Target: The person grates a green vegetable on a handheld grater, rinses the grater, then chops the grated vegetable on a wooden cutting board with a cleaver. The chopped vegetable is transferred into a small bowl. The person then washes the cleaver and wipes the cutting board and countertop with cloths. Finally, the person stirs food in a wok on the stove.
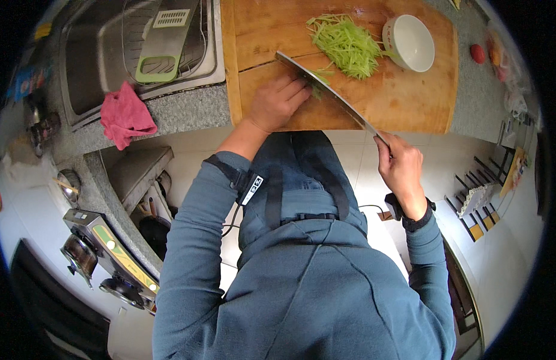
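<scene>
In my right hand (pixel 400 158) is the handle of a kitchen knife (pixel 332 92), whose long blade slants up and left over a wooden cutting board (pixel 269 27). My left hand (pixel 280 100) rests on the board beside the blade, its fingers bent down. Some green vegetable pieces (pixel 317 92) show between those fingertips and the blade; the fingers and blade partly hide them, so I cannot tell whether the hand grips any. Beyond the knife lies a heap of pale green vegetable shreds (pixel 347 47). A white bowl (pixel 413 42) stands tilted in view at its right, touching a few shreds.
A metal sink (pixel 91 49) is at the left, with a green-handled grater (pixel 163 45) on a wire rack over it. A pink cloth (pixel 126 116) hangs over the counter edge. A gas stove (pixel 120 256) bears pots at lower left. A red round object (pixel 477 53) sits at the right.
</scene>
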Motion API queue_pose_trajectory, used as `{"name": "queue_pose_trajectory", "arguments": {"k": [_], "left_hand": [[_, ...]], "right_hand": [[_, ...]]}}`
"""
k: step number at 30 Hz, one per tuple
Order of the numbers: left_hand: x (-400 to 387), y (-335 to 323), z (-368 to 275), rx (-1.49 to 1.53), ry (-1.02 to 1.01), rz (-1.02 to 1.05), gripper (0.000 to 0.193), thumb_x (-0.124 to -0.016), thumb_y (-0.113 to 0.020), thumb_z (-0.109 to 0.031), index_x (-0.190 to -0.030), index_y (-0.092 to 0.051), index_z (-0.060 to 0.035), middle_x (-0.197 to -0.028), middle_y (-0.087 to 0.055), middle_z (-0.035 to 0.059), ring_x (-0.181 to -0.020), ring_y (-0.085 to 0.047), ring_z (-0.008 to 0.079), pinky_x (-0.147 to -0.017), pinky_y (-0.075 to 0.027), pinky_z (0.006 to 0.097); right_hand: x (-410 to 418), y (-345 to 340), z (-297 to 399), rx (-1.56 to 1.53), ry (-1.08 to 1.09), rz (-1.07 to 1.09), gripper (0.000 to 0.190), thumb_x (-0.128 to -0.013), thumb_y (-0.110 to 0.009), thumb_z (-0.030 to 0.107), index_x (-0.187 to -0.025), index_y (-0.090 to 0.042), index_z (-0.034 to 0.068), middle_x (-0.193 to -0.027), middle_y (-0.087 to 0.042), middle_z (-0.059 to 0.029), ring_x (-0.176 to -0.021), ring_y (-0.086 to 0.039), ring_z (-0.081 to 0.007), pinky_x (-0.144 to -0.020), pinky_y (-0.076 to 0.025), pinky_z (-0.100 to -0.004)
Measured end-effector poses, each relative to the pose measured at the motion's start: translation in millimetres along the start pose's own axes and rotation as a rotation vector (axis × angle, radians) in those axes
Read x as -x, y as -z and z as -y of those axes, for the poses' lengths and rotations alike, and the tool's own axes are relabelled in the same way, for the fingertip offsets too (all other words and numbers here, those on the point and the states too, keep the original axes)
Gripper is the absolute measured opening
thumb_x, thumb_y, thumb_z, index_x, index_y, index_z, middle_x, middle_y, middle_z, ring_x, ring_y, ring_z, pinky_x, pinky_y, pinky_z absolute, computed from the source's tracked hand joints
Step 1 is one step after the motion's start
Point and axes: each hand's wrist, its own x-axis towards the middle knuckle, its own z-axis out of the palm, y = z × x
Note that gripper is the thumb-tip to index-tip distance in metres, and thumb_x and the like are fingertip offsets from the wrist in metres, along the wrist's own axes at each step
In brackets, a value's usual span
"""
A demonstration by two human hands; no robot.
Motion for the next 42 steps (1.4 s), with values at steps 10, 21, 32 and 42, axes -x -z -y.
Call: {"name": "queue_pose_trajectory", "arguments": {"k": [10, 21, 32, 42], "left_hand": [[0.8, 2.7, -1.4, 0.004, -0.015, -0.035, 0.025, -0.078, -0.063, -0.014, -0.102, -0.071, -0.0147, -0.109, -0.068, -0.0002, -0.100, -0.064, 0.0190, -0.072, -0.055, 0.0288], [2.6, 0.6, 1.0, 0.021, -0.019, -0.026, 0.027, -0.079, -0.062, -0.014, -0.104, -0.071, -0.0140, -0.111, -0.068, 0.0006, -0.101, -0.064, 0.0192, -0.073, -0.056, 0.0294], [4.0, 2.5, 0.7, -0.011, -0.041, -0.039, 0.029, -0.080, -0.062, -0.014, -0.106, -0.072, -0.0148, -0.109, -0.069, -0.0004, -0.096, -0.065, 0.0175, -0.069, -0.055, 0.0285], [2.3, 3.9, -0.3, 0.001, -0.032, -0.029, 0.028, -0.078, -0.063, -0.014, -0.105, -0.072, -0.0144, -0.107, -0.069, 0.0003, -0.094, -0.065, 0.0180, -0.067, -0.056, 0.0279]], "right_hand": [[1.0, -3.2, 4.0, 0.011, 0.022, -0.029, 0.014, -0.087, -0.068, 0.013, -0.100, -0.071, 0.012, -0.073, -0.065, -0.0138, -0.063, -0.064, -0.0359, -0.055, -0.049, -0.0437], [0.6, -1.1, 6.6, 0.032, 0.001, 0.000, 0.016, -0.087, -0.068, 0.014, -0.102, -0.072, 0.012, -0.075, -0.066, -0.0143, -0.065, -0.064, -0.0375, -0.056, -0.050, -0.0431], [1.8, -1.2, 7.0, -0.102, -0.002, -0.038, 0.014, -0.087, -0.068, 0.015, -0.099, -0.074, 0.012, -0.076, -0.067, -0.0158, -0.067, -0.065, -0.0373, -0.057, -0.051, -0.0425], [2.2, 3.1, 8.5, -0.072, -0.054, 0.042, 0.014, -0.087, -0.068, 0.016, -0.099, -0.074, 0.012, -0.078, -0.068, -0.0162, -0.068, -0.065, -0.0384, -0.059, -0.051, -0.0435]]}}
